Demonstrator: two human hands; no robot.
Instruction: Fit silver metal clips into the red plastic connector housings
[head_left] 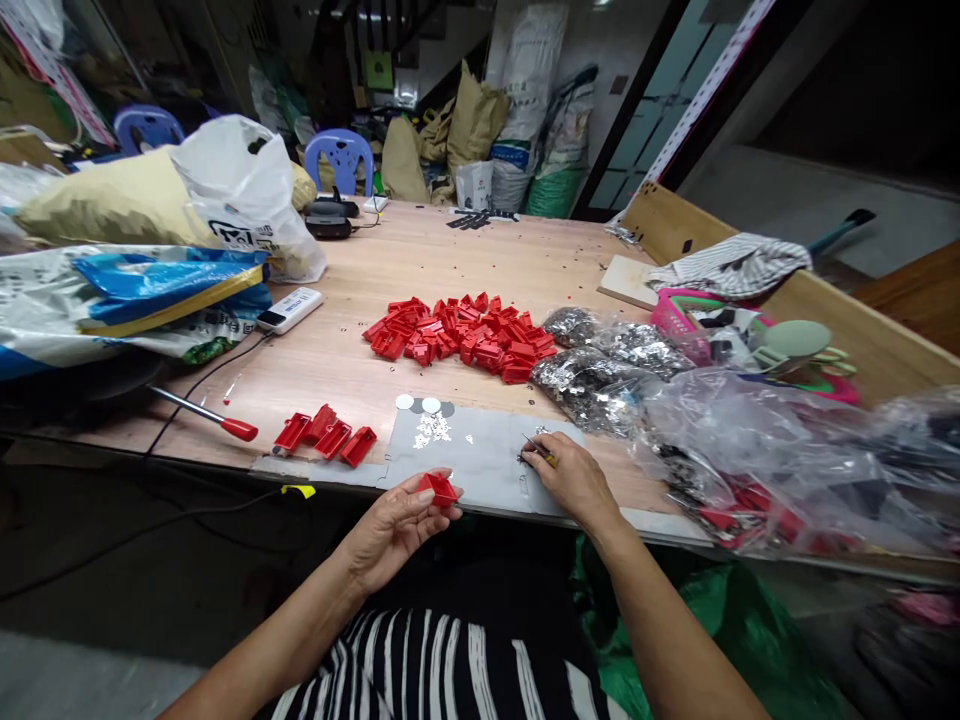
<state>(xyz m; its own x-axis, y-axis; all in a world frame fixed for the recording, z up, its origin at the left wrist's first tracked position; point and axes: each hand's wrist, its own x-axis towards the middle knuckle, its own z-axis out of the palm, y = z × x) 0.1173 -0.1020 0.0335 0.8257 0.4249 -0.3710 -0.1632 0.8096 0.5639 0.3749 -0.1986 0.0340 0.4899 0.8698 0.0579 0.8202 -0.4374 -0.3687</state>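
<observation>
My left hand (405, 515) is closed around a small open-topped red plastic housing (439, 489), just in front of the table's near edge. Over the right part of a grey mat (487, 455), my right hand (574, 480) pinches a thin pointed tool with a yellow part (547, 456); its exact kind is hard to make out. Small dark bits lie by its tip. On the mat's left half sit a scatter of tiny white metal pieces (433, 430) and some round discs (431, 405). Several red housings (334, 438) lie left of the mat.
A heap of red housings (472, 335) covers the table's middle. To the right are clear bags of small metal parts (589, 375) and a pink basket (679, 325). A red-tipped lever (238, 428), a white device (289, 310) and large bags (135, 290) stand at left.
</observation>
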